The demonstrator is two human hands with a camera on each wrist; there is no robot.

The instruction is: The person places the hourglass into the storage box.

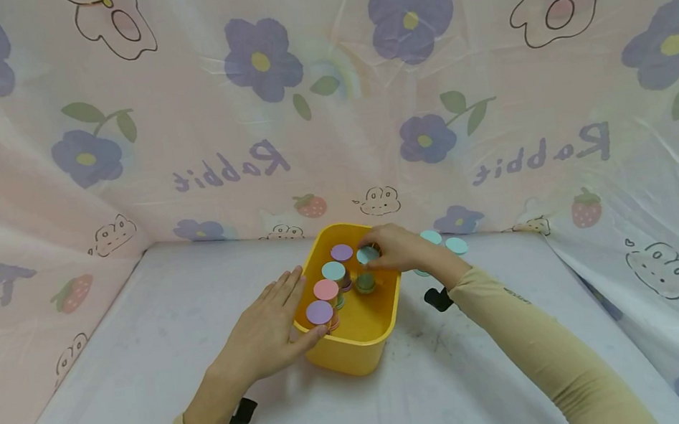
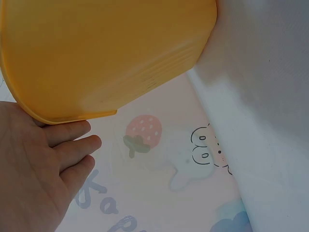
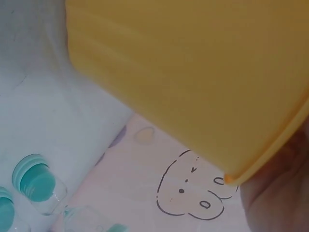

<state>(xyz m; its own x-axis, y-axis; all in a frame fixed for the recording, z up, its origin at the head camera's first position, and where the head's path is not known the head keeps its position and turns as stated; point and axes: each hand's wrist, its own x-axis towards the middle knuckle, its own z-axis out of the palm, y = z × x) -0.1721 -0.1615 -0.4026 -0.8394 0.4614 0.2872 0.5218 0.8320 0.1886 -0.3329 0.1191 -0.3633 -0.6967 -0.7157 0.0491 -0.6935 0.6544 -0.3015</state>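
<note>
Five jars stand already inside the yellow bin (image 1: 358, 343): a purple lid (image 1: 319, 312) at the near left, a pink lid (image 1: 326, 290) just behind it, a teal lid (image 1: 333, 271) further, another purple one (image 1: 341, 252) at the far end, and a dark green jar (image 1: 365, 282) in the middle right. A sixth jar, with a teal lid (image 1: 367, 254), is in my right hand (image 1: 397, 247). My fingers are curled around its top and hold it over the far right part of the bin, just above the green jar. I cannot tell if its bottom touches the floor of the bin yet.

My left hand (image 1: 268, 331) lies flat against the left wall of the bin, fingers straight and together, gripping nothing. The left wrist view shows these fingers (image 2: 72, 145) just under the rim, so I judge it only steadies the bin.

Two jars with teal lids (image 1: 443, 241) are outside on the table (image 1: 158, 360), at the far right behind my right wrist; the right wrist view shows them (image 3: 38, 183) too, clear glass with teal caps.

So I judge the work is more than half done: six are in or almost in, and at least two are left outside.
</note>
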